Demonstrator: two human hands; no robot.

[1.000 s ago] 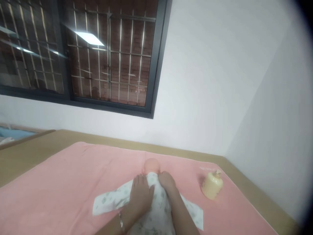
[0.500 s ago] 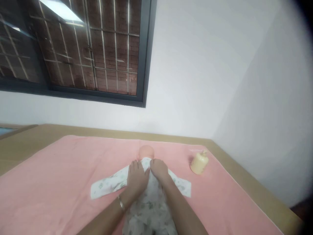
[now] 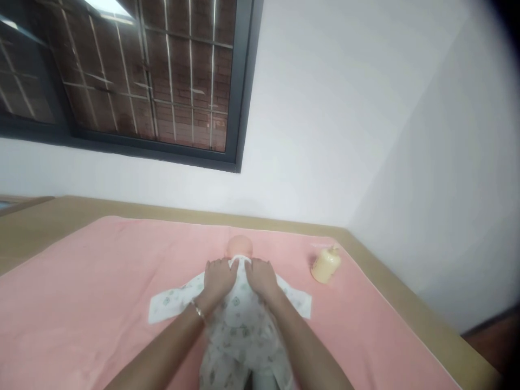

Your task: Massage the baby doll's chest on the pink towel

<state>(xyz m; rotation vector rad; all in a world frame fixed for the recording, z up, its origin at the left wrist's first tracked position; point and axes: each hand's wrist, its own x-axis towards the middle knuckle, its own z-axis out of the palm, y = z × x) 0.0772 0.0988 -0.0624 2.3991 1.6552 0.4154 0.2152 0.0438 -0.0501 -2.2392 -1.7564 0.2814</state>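
— Both hands are flat on the doll's chest, low in the middle of the frame. Left hand presses the printed baby garment by the collar, palm down, fingers spread, gripping nothing; right hand does the same just beside it.

— Has anything shifted?

— Yes. A second ago the left hand lay lower, across the left sleeve, and the two hands nearly touched. Now they sit side by side at the neckline with a small gap between them, so I judge the smoothing has worked up from the body to the collar.

— And the doll itself?

— Lying on its back on the pink towel, sleeves spread out to either side. Its bare doll head shows just past the fingertips.

— Anything beyond?

— A pale yellow bottle stands right of the head, apart from the sleeve. Farther back, the tan table edge, then the white wall and a barred window at upper left.
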